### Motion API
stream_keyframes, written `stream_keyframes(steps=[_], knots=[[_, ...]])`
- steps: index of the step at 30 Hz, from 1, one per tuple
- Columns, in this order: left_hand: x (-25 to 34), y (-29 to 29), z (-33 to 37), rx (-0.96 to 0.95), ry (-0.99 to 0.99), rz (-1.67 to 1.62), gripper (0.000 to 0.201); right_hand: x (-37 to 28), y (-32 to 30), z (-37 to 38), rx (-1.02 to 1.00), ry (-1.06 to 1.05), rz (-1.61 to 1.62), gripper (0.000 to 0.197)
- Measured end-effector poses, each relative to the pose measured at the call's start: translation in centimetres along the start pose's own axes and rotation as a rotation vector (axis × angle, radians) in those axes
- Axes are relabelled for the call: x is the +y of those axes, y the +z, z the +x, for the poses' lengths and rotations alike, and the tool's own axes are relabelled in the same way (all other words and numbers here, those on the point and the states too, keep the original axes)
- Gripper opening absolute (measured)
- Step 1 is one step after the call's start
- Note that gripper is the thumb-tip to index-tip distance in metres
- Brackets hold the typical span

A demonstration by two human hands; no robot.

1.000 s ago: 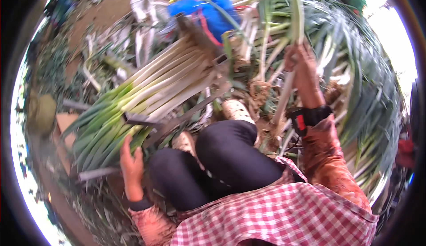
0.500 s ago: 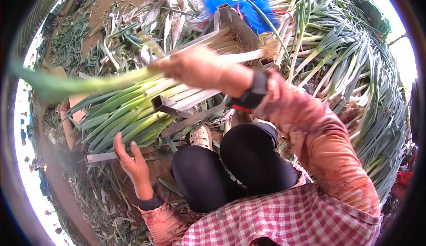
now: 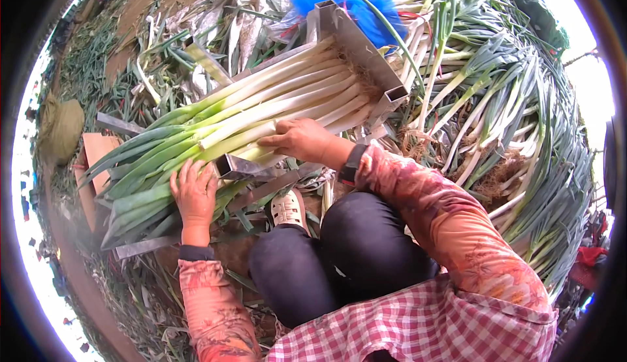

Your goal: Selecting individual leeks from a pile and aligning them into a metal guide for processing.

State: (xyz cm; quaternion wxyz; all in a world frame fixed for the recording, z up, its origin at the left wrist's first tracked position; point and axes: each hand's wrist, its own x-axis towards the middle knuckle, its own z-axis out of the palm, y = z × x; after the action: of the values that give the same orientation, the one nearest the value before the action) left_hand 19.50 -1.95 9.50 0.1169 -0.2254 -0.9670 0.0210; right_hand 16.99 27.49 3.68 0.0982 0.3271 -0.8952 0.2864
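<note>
A bundle of leeks [image 3: 261, 110] lies in a metal rack [image 3: 356, 42], white stalks and roots against its end plate, green leaves fanning out to the left. On the leaves near the rack's near side rests my left hand [image 3: 194, 189], fingers stretched and slightly apart. My right hand [image 3: 304, 141] is at the near edge of the white stalks, fingers closed together on a leek there; its fingertips are partly hidden among the stalks. Between my two hands sits a metal corner post [image 3: 228, 165] of the rack.
A large heap of leeks [image 3: 509, 101] curves along the right side. Blue netting [image 3: 366, 9] lies behind the end plate. Leaf scraps [image 3: 91, 75] litter the ground at left, near a cardboard piece [image 3: 91, 192]. My knees [image 3: 366, 238] are close below the rack.
My right hand has brought a leek down from above the rack onto the near side of the bundle. My left hand has moved up from beside the leaves and now lies on them.
</note>
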Motion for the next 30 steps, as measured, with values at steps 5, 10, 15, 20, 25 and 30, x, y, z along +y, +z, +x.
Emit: stream_keyframes(steps=[5, 10, 15, 20, 25, 30], knots=[[0.1, -0.2, 1.6, 0.032, -0.022, -0.081, 0.023, 1.5, -0.9, -2.7, 0.159, 0.047, 0.108, 0.032], [-0.3, 0.8, 1.6, 0.016, -0.063, -0.108, 0.023, 2.7, -2.5, -5.1, 0.185, 0.269, 0.16, 0.024], [0.0, 2.1, 0.0, 0.068, -0.071, -0.099, 0.024, 3.0, -2.9, -5.4, 0.167, 0.275, 0.138, 0.022], [0.0, 2.1, -0.4, 0.154, -0.164, -0.188, 0.034, 2.7, -3.0, -5.0, 0.168, 0.267, 0.138, 0.021], [0.3, 1.9, -0.7, 0.252, -0.538, 0.145, 0.041, 1.9, -5.7, -4.7, 0.138, 0.239, -0.261, 0.015], [-1.1, 3.4, -1.2, 0.221, -0.548, 0.067, 0.039, 4.6, -3.7, -5.5, 0.165, 0.345, 0.005, 0.014]])
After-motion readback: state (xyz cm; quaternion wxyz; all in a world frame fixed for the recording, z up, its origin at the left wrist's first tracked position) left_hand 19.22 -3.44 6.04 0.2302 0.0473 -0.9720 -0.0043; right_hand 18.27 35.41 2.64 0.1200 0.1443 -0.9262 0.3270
